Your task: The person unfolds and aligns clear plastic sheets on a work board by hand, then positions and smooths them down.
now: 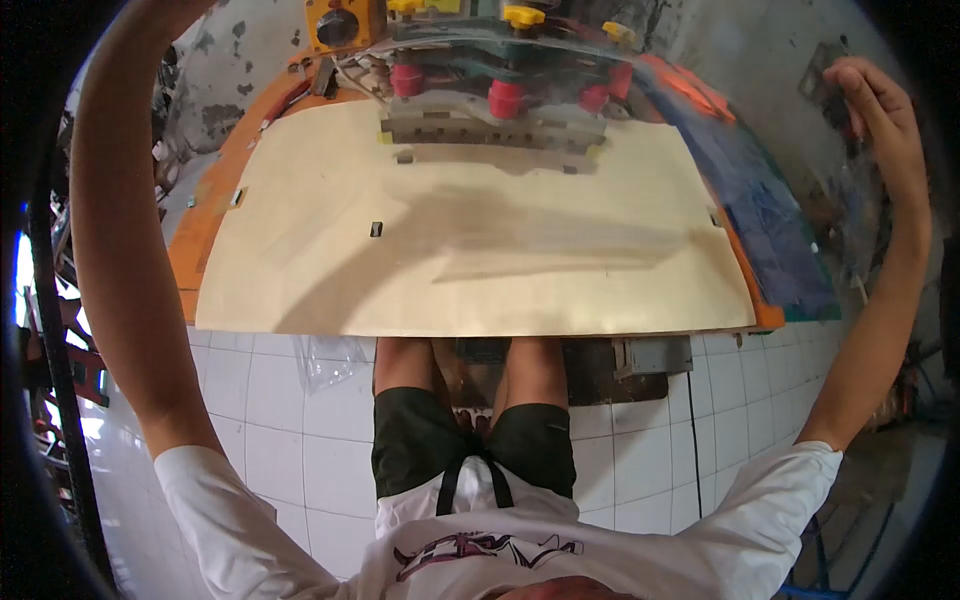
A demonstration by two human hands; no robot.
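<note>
My left arm reaches up along the left side, and its hand is cut off beyond the top edge. Raised at the far right, my right hand (880, 110) is closed, fingers pinched together. From it a thin clear plastic sheet (855, 195) seems to hang; its outline is hard to follow. A glossy, see-through band also crosses in front of the machine. Below my arms lies a cream-coloured board (480, 290) with small dark pieces on it, and a shadow of an arm and a flat shape falls across it.
A machine with yellow knobs (524, 17) and red cylinders (506, 98) stands at the back, above a dark bar (490, 133). Blue plastic (750, 220) lies along the table's right side. An orange edge (190, 255) borders the board. Clear plastic (330, 362) is below the table.
</note>
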